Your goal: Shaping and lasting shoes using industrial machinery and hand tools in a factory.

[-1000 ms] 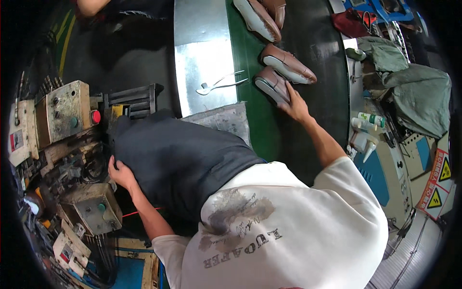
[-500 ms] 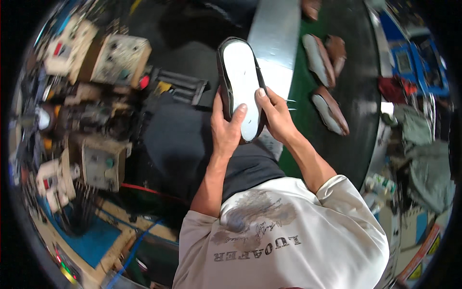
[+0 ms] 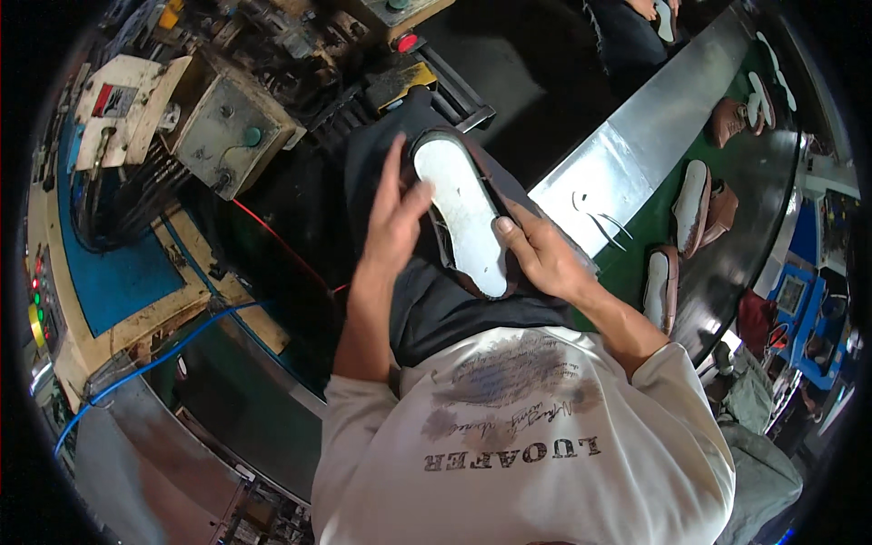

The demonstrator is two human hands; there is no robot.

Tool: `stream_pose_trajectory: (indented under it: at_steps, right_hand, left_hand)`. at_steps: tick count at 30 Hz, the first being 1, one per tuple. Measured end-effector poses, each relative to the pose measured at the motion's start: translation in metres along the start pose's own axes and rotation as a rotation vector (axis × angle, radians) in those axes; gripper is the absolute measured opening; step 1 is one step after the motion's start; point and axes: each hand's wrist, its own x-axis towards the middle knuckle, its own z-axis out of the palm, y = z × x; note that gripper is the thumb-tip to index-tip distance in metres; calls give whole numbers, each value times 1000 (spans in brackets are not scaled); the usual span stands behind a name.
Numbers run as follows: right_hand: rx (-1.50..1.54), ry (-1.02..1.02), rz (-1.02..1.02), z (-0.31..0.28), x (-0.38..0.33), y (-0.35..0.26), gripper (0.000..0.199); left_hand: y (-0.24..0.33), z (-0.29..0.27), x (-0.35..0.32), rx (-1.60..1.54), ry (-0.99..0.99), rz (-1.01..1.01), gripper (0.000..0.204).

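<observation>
Head view: at the far left a beige control box (image 3: 227, 123) with a green knob is seen on the machine, with a red push button (image 3: 406, 42) further along. The left hand (image 3: 393, 218) is laid flat, fingers extended, against the left edge of a brown shoe (image 3: 463, 218) turned sole-up over the dark apron. The shoe's right side is gripped by the right hand (image 3: 545, 259). Further right, more shoes (image 3: 692, 202) are lined on the green conveyor belt (image 3: 636, 263).
</observation>
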Motion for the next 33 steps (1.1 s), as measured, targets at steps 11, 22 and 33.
stream_pose_trajectory:
  at_steps: [11, 22, 33]
  right_hand:
    - [43, 35, -232, 5, 78, -43, 83]
    - [41, 100, -328, 10, 76, -31, 79]
    - [299, -288, -238, -35, 96, -19, 113]
  left_hand:
    - [36, -1, 28, 264, -131, 164, 54]
    - [29, -6, 37, 529, -74, 272, 45]
    - [39, -17, 41, 338, -295, 176, 53]
